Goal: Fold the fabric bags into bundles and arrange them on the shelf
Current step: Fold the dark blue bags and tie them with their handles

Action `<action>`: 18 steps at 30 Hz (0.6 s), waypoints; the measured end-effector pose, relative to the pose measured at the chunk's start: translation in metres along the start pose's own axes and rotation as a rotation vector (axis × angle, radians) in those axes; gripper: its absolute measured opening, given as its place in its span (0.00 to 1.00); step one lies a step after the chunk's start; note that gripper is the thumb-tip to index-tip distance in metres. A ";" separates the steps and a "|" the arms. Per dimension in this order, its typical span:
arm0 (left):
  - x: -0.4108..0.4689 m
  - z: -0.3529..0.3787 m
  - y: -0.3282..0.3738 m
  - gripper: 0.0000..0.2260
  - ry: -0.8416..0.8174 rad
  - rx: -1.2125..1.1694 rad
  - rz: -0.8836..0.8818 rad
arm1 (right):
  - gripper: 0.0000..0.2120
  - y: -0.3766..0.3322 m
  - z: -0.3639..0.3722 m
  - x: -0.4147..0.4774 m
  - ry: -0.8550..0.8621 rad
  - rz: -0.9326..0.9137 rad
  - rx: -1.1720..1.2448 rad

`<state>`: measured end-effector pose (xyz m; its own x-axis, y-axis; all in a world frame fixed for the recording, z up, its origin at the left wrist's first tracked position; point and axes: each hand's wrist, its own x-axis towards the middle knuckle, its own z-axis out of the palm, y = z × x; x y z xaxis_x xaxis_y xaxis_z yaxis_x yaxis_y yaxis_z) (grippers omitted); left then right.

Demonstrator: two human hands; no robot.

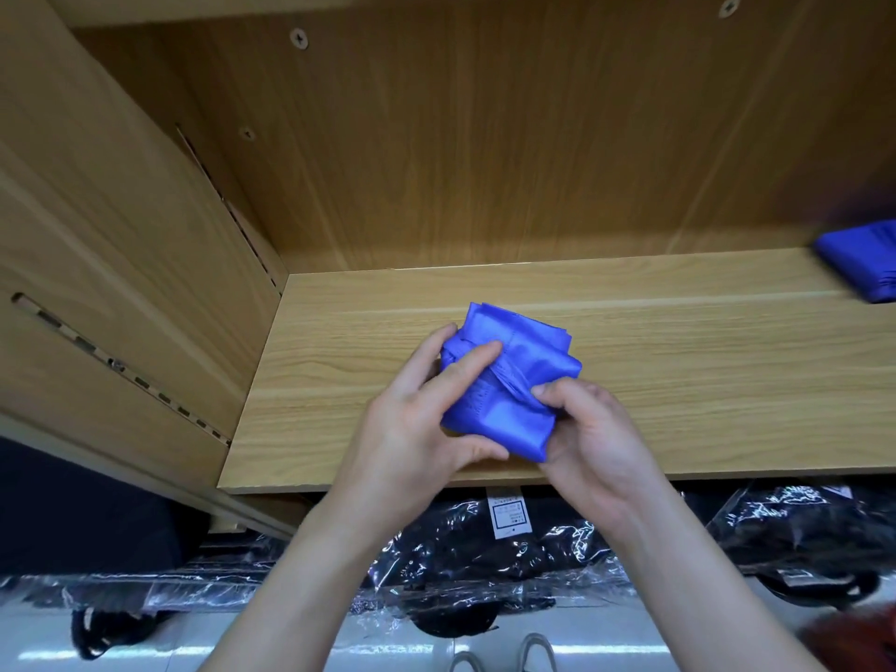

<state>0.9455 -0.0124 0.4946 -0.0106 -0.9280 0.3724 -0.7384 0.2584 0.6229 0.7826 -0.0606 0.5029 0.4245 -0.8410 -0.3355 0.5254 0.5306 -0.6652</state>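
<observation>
Two forearms reach up from below, and both hands meet on a folded blue bag at the front part of the wooden shelf. The left hand wraps the bundle's left side, forefinger laid across the top and thumb along the near edge, while the right hand curls its fingers and pinches a twisted band of cloth at the near right corner. Another blue bundle lies well apart at the shelf's far right, and dark plastic-wrapped packs lie below the shelf.
</observation>
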 end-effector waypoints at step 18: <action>-0.002 -0.002 0.021 0.28 0.079 -0.332 -0.329 | 0.10 -0.021 0.005 0.000 0.154 -0.518 -1.248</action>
<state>0.9317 -0.0050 0.5081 0.2484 -0.9552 0.1612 -0.4381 0.0377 0.8981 0.7754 -0.0710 0.5201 0.2544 -0.9597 0.1194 -0.4482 -0.2264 -0.8648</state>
